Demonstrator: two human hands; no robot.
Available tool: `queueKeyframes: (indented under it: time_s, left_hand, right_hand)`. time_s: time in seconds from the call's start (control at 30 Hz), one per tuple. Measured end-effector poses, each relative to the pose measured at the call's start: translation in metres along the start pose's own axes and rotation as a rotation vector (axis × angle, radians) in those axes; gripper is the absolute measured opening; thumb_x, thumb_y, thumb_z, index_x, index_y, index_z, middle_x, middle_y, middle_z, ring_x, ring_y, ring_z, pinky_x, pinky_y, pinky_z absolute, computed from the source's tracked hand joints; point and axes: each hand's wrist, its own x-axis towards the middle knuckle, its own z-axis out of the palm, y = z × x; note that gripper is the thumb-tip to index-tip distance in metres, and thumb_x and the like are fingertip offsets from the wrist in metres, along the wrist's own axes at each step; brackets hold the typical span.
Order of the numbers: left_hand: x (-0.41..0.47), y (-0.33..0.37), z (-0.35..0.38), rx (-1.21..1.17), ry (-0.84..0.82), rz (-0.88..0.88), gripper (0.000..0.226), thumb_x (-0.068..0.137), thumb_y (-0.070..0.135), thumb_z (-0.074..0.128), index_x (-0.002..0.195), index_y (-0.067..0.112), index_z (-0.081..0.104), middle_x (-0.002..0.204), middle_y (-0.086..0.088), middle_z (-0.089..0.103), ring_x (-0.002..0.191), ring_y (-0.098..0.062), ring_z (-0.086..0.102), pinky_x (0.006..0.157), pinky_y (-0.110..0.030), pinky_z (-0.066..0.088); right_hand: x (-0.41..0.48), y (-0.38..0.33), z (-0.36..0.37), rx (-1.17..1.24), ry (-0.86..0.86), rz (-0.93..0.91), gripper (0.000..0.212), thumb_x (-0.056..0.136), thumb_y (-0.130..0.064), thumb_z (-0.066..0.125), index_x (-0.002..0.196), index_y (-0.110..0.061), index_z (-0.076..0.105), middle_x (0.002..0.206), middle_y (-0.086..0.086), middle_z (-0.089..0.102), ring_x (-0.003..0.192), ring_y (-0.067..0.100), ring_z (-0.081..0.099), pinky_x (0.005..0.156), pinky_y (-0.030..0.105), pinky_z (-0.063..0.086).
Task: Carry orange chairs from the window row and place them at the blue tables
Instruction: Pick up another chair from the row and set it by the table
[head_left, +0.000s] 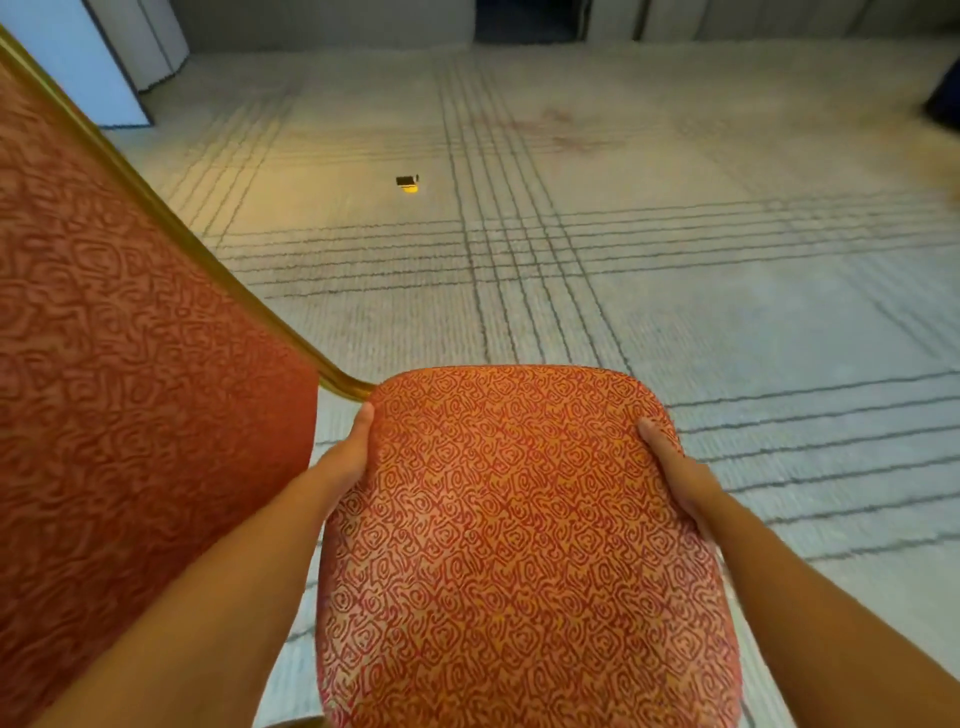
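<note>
Holding the orange chair (519, 545) by its seat, the person seems to have it lifted above the floor (701, 270), though its legs are hidden. In the head view, the left hand (348, 457) grips the seat's left edge and the right hand (670, 467) grips the right edge. The thumbs lie on top and the other fingers are tucked under, out of sight. One hand on each side likely keeps the chair steady for carrying. The chair back (130, 338) leans close at the left. No blue desk shows here. No box or bin shows either, only a small black and yellow thing (408, 183) far off on the floor.
</note>
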Motion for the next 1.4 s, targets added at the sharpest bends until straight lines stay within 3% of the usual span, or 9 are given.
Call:
queueKeyframes:
  time_s: [0.2,0.4,0.5,0.6,0.9,1.0,1.1,1.2,1.4]
  left_hand:
    - [0.034,0.105,0.133,0.187,-0.125,0.121,0.135,0.034,0.107,0.021,0.13,0.019,0.059,0.123,-0.017,0.063,0.112,-0.034,0.059,0.104,-0.051,0.041]
    - [0.055,0.201,0.234,0.366,-0.251,0.219,0.144,0.019,0.108,0.019,0.125,0.02,0.062,0.116,-0.015,0.067,0.107,-0.034,0.062,0.102,-0.051,0.043]
    - [0.057,0.244,0.289,0.481,-0.29,0.275,0.15,0.019,0.108,0.015,0.135,0.021,0.055,0.129,-0.016,0.06,0.116,-0.034,0.057,0.105,-0.051,0.04]
    - [0.057,0.285,0.34,0.536,-0.316,0.335,0.136,0.043,0.105,0.015,0.136,0.014,0.053,0.132,-0.019,0.057,0.119,-0.034,0.055,0.105,-0.048,0.041]
    - [0.095,0.415,0.487,0.692,-0.419,0.449,0.122,0.06,0.097,0.017,0.136,0.008,0.051,0.131,-0.022,0.056,0.118,-0.036,0.055,0.105,-0.046,0.042]
    - [0.097,0.446,0.533,0.744,-0.474,0.479,0.113,0.07,0.091,0.018,0.136,0.006,0.051,0.133,-0.022,0.055,0.12,-0.036,0.054,0.106,-0.045,0.04]
    - [0.107,0.471,0.585,0.777,-0.555,0.471,0.12,0.061,0.098,0.017,0.13,0.008,0.057,0.124,-0.022,0.061,0.113,-0.036,0.059,0.103,-0.048,0.043]
    - [0.125,0.486,0.647,0.851,-0.61,0.452,0.143,0.031,0.107,0.017,0.128,0.01,0.058,0.123,-0.02,0.062,0.111,-0.035,0.06,0.102,-0.049,0.044]
    - [0.087,0.526,0.761,0.869,-0.649,0.489,0.104,0.078,0.086,0.02,0.14,0.007,0.046,0.138,-0.021,0.051,0.125,-0.035,0.05,0.105,-0.044,0.04]
  right_hand:
    - [0.041,0.032,-0.126,0.188,0.185,0.079,0.135,0.035,-0.1,0.056,0.132,-0.007,0.057,0.127,0.017,0.063,0.114,0.035,0.06,0.105,0.05,0.044]
    - [0.031,0.035,-0.191,0.372,0.346,0.113,0.11,0.063,-0.084,0.061,0.136,-0.002,0.051,0.131,0.017,0.058,0.118,0.034,0.057,0.106,0.047,0.043]
    - [0.048,0.048,-0.217,0.46,0.432,0.144,0.125,0.048,-0.092,0.06,0.137,-0.005,0.051,0.132,0.018,0.058,0.119,0.034,0.057,0.107,0.049,0.042]
    - [0.076,0.057,-0.243,0.545,0.508,0.169,0.137,0.032,-0.098,0.059,0.134,-0.008,0.055,0.127,0.016,0.062,0.114,0.032,0.06,0.105,0.048,0.044]
    - [0.152,0.038,-0.299,0.756,0.72,0.18,0.134,0.025,-0.098,0.06,0.125,-0.008,0.063,0.114,0.015,0.069,0.104,0.03,0.066,0.102,0.045,0.048]
    - [0.163,0.025,-0.327,0.753,0.79,0.2,0.126,0.04,-0.095,0.06,0.13,-0.008,0.06,0.123,0.016,0.065,0.111,0.03,0.062,0.105,0.043,0.045]
    - [0.17,0.019,-0.361,0.752,0.857,0.227,0.11,0.057,-0.088,0.059,0.132,-0.007,0.059,0.127,0.017,0.062,0.116,0.03,0.06,0.106,0.04,0.043]
    - [0.186,0.024,-0.39,0.769,0.915,0.272,0.112,0.054,-0.089,0.059,0.13,-0.007,0.06,0.126,0.015,0.063,0.115,0.029,0.06,0.102,0.036,0.044]
    - [0.239,0.037,-0.48,0.762,0.948,0.303,0.121,0.042,-0.096,0.057,0.13,-0.012,0.062,0.127,0.012,0.063,0.116,0.026,0.059,0.101,0.034,0.043]
